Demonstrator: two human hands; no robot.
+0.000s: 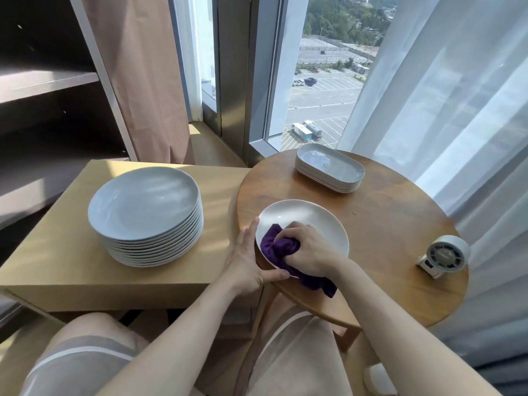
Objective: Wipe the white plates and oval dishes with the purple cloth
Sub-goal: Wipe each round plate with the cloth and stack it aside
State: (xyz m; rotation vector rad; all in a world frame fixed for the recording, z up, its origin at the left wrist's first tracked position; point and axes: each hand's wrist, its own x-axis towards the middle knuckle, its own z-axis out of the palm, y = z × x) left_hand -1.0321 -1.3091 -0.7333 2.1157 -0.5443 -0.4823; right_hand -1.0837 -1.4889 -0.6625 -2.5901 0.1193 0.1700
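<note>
A single white plate (308,218) lies near the front-left edge of the round wooden table (400,224). My right hand (308,250) grips the bunched purple cloth (278,245) and presses it onto the plate's near side; a tail of cloth hangs over the table edge. My left hand (247,262) steadies the plate's left rim, fingers straight along it and thumb under the near edge. A tall stack of round white plates (145,212) stands on the cardboard box to the left. A stack of oval white dishes (330,167) sits at the table's far side.
A small white fan (444,255) stands at the table's right edge. The cardboard box (57,252) abuts the table on the left. Dark shelving and a brown curtain rise behind it; a window and sheer white curtains line the back and right. My knees sit below.
</note>
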